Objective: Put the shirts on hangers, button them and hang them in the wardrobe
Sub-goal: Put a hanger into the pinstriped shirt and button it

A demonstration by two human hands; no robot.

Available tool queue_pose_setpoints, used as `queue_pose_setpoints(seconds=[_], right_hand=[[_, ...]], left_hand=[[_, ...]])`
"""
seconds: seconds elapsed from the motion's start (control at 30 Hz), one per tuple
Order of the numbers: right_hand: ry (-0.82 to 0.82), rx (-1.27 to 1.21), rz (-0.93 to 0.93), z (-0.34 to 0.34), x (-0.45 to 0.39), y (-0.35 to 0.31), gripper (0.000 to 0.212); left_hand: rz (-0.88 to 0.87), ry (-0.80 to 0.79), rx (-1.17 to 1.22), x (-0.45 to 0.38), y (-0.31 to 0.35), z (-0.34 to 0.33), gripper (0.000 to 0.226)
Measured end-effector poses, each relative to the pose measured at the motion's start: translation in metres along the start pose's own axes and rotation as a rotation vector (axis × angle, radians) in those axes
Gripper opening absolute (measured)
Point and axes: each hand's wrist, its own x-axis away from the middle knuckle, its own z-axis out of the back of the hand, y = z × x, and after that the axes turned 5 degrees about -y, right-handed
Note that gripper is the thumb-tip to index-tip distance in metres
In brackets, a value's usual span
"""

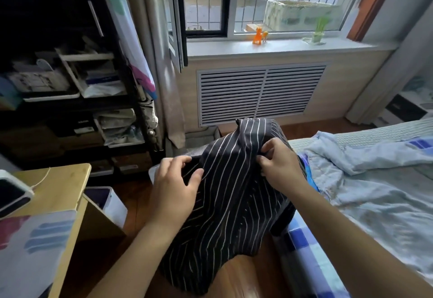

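Black shirt (225,194) with thin white stripes, bunched; left hand (174,187) and right hand (280,166) fingers pinch its cloth.

Black shirt (229,194), thin white stripes.
At three o'clock a pale blue quilt (375,180); at twelve, an orange figurine (257,36).

I'm in a home bedroom: my bed (365,194) with rumpled bedding, a window (257,5), and what looks like cluttered shelves (70,101).

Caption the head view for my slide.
Both hands, left and right, grip a dark striped shirt beside the bed.
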Motion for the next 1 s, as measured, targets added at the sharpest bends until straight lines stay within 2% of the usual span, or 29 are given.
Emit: queue_pose_setpoints(seconds=[0.1, 0.23, 0.3, 0.33, 0.4, 0.43, 0.47, 0.5, 0.57, 0.63, 0.7, 0.77, 0.8, 0.9, 1.0], right_hand=[[0.071, -0.049, 0.006, 0.011, 0.012, 0.005, 0.023], [0.292, -0.102, 0.007, 0.025, 0.047, 0.012, 0.024], [0.334, -0.111, -0.06, 0.017, 0.064, 0.019, 0.024], [0.278, -0.082, -0.121, 0.01, 0.069, 0.024, 0.022], [-0.002, 0.043, -0.255, -0.004, 0.073, 0.036, 0.015], [-0.141, 0.115, -0.28, -0.007, 0.073, 0.041, 0.011], [-0.199, 0.165, -0.268, -0.006, 0.072, 0.043, 0.011], [-0.169, 0.183, -0.221, -0.002, 0.069, 0.042, 0.013], [0.039, 0.182, -0.045, 0.012, 0.062, 0.034, 0.023], [0.145, 0.163, 0.159, 0.022, 0.052, 0.02, 0.041], [0.121, 0.227, 0.337, 0.024, 0.039, 0.011, 0.058], [0.088, 0.358, 0.458, 0.023, 0.023, 0.007, 0.066], [0.082, 0.415, 0.501, 0.022, 0.015, 0.005, 0.066], [0.042, 0.511, 0.646, 0.024, -0.005, -0.004, 0.054], [-0.085, 0.544, 0.752, 0.025, -0.012, -0.018, 0.04]], left_hand=[[-0.006, -0.062, -0.043, -0.01, 0.007, -0.004, 0.012], [0.011, -0.152, 0.038, -0.016, 0.014, -0.008, 0.018], [0.013, -0.214, 0.059, -0.014, 0.019, -0.009, 0.019], [0.007, -0.241, 0.033, -0.012, 0.02, -0.009, 0.019], [-0.005, -0.293, -0.013, -0.008, 0.022, -0.007, 0.018], [-0.004, -0.314, -0.016, -0.005, 0.021, -0.005, 0.017], [0.003, -0.334, -0.008, -0.003, 0.021, -0.003, 0.017], [0.011, -0.35, 0.006, -0.001, 0.021, 0.0, 0.016], [0.042, -0.356, 0.054, 0.002, 0.02, 0.007, 0.015], [0.082, -0.339, 0.148, 0.004, 0.02, 0.013, 0.014], [0.079, -0.339, 0.202, 0.008, 0.024, 0.019, 0.012], [0.058, -0.361, 0.173, 0.014, 0.028, 0.024, 0.008], [0.049, -0.373, 0.14, 0.018, 0.03, 0.026, 0.016], [0.002, -0.346, 0.065, 0.03, 0.026, 0.026, 0.042], [-0.016, -0.223, 0.061, 0.036, 0.019, 0.022, 0.046]])
